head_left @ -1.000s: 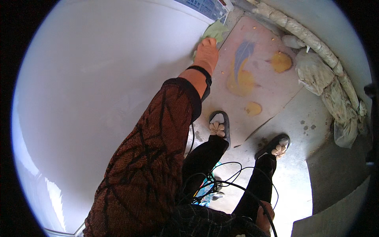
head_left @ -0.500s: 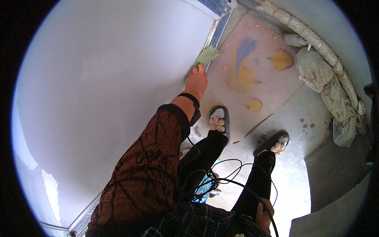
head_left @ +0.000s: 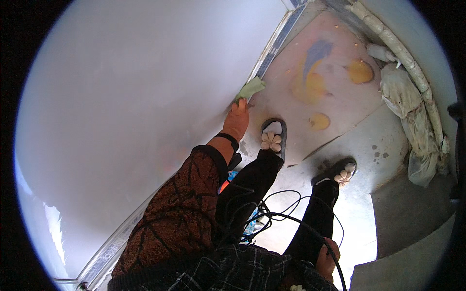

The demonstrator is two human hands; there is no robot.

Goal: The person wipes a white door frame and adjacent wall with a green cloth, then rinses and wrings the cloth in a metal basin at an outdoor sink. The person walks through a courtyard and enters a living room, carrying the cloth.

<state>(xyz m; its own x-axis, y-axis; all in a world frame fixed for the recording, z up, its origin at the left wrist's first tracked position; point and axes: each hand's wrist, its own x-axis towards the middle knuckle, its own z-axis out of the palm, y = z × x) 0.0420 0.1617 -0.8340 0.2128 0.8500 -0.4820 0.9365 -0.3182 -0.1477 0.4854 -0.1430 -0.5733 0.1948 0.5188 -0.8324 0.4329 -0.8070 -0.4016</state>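
In my left hand (head_left: 237, 119) is a pale green cloth (head_left: 251, 88), its free end sticking out past my fingers. I hold it against the long edge of a large glossy white panel (head_left: 136, 97), where blue patterned trim (head_left: 276, 43) runs along the side. My left arm reaches forward in a brown and black sleeve, with a black band at the wrist. Low on the right, my right hand (head_left: 327, 259) is beside my right leg. A black cable (head_left: 310, 228) crosses in front of it, and its fingers are mostly hidden.
My feet in dark sandals with beige flowers (head_left: 271, 140) stand on a concrete floor with a faded fish painting (head_left: 313, 72). A wrapped pipe (head_left: 388, 39) and dirty plastic sheeting (head_left: 405, 106) line the right wall. Loops of cable hang over my legs.
My left hand and the cloth have come closer to me along the panel's edge. The view has shifted slightly, showing more of the lower trim. My right hand stays low beside my leg.
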